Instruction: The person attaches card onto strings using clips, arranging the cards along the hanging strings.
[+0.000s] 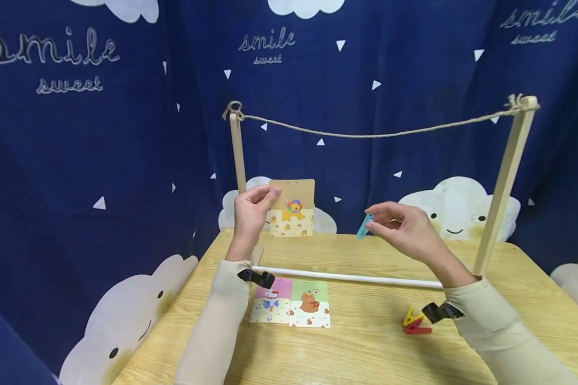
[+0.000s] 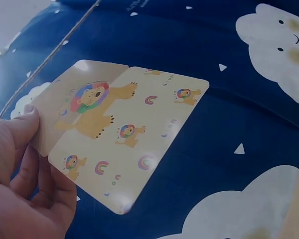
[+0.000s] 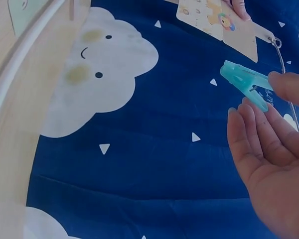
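Note:
My left hand (image 1: 251,214) pinches a lion card (image 1: 298,216) by its left edge, holding it upright above the table. In the left wrist view the card (image 2: 134,129) shows a tan part and a cream part patterned with small lions and rainbows. My right hand (image 1: 404,230), apart from the card, pinches a turquoise clothespin (image 1: 364,226) between thumb and fingers. The clothespin (image 3: 244,82) is seen from the side in the right wrist view, its handles under the thumb and fingertips. A rope (image 1: 366,136) sags above both hands between two wooden posts.
Two picture cards, one pink (image 1: 272,300) and one green (image 1: 310,305), lie on the wooden table (image 1: 356,347). Yellow (image 1: 408,316) and red (image 1: 418,326) clothespins lie to the right. The posts (image 1: 506,182) rise beside a white bar (image 1: 347,277). A blue curtain (image 1: 318,80) hangs behind.

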Available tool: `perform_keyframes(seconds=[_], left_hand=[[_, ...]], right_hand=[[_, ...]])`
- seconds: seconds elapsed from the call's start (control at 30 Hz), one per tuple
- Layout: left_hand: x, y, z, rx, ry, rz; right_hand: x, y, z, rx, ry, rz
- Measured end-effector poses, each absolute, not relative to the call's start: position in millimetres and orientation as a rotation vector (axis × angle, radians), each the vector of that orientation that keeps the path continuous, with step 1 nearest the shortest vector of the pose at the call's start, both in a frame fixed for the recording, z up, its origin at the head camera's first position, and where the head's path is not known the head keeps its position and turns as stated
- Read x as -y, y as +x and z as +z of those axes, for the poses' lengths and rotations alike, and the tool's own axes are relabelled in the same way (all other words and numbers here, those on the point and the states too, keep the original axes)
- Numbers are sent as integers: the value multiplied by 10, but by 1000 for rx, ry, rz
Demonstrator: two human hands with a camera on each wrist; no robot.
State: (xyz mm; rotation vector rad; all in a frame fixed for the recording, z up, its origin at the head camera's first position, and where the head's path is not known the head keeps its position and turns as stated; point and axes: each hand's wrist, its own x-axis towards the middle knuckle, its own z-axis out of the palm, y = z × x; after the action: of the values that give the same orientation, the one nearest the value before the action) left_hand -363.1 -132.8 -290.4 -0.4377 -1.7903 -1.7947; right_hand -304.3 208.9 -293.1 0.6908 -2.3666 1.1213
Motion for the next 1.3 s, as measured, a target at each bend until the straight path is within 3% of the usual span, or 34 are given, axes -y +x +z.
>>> perform_keyframes(seconds=[0.83,1.3], left_hand=[[1374,-3787,-2643,1737,-488,-1836],[1358,-3895,-2545,1718,-496,-1846]], right_hand=[[-1877,-3092,-2443,2127,723,1228],[-1711,-3236,-1915,1991,754,1396]])
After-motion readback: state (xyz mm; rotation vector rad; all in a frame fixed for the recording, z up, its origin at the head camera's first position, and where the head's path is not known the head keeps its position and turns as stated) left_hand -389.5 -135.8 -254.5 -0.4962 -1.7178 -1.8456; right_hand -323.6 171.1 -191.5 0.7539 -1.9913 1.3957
